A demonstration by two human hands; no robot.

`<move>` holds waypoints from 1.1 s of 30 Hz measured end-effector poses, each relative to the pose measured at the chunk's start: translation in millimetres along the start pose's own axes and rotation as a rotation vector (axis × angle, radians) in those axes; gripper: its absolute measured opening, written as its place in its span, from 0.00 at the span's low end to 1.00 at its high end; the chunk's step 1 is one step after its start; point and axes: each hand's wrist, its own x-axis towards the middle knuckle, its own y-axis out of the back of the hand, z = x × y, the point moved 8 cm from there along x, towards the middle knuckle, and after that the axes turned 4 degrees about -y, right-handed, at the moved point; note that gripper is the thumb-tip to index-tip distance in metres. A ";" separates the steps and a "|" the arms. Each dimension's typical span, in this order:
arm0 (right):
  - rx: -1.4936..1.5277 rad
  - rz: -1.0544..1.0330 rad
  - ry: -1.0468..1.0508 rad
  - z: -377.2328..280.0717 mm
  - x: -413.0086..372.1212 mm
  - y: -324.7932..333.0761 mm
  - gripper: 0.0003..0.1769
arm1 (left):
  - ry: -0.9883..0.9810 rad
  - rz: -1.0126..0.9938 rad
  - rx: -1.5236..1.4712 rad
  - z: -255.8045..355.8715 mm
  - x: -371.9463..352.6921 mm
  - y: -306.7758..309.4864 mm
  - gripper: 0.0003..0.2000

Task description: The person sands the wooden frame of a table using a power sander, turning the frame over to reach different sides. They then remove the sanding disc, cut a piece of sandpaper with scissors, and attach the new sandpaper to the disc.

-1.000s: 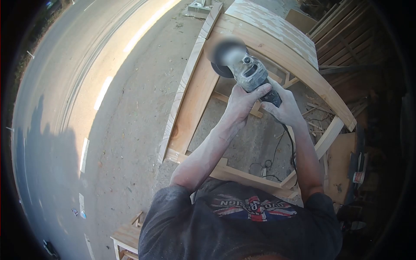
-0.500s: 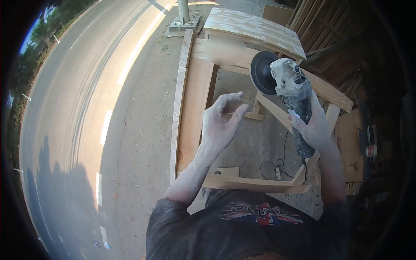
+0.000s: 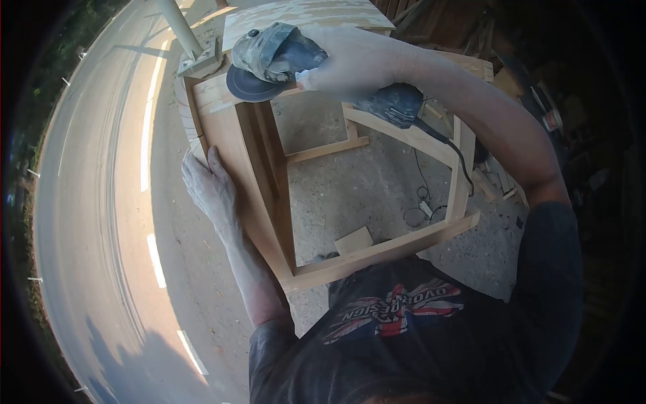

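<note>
My right hand [image 3: 356, 59] is wrapped round the body of a dusty angle grinder [image 3: 279, 54]. Its dark round disc [image 3: 252, 85] lies low over the far corner of a wooden furniture frame [image 3: 245, 161], overlapping the top board there. Behind my wrist show the grinder's rear end and its cord. My left hand [image 3: 212, 188], coated in pale dust, holds the frame's left edge, thumb over the top and fingers down the outer side, some of them hidden.
A patchy whitish panel [image 3: 309, 17] stands beyond the frame. A pole [image 3: 182, 30] on a concrete base is at the far left, with the road [image 3: 101, 202] alongside. The cord [image 3: 464, 161] hangs over a rail to the ground. A wood offcut [image 3: 354, 240] lies inside the frame.
My right hand has carried the grinder left and down to the frame's far corner. My left hand has gone from raised in the air to the frame's left edge. The view has shifted.
</note>
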 end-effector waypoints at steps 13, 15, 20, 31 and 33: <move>0.024 0.097 -0.343 205.8 -121.4 54.1 0.53 | -0.023 0.021 0.062 6.0 4.9 1.2 0.25; -0.004 0.147 -0.492 252.9 -149.3 64.8 0.51 | -0.005 0.029 0.069 -9.5 7.2 -1.7 0.25; 0.067 0.209 -0.519 369.1 -214.3 74.6 0.50 | -0.005 0.056 0.163 -26.1 10.5 -4.0 0.25; 0.826 0.599 -0.822 429.1 -332.2 42.3 0.30 | -0.145 0.158 0.377 -26.5 10.7 3.7 0.28; 1.033 0.717 -0.823 424.9 -340.5 19.8 0.29 | 0.065 0.065 0.205 -15.5 7.8 2.4 0.29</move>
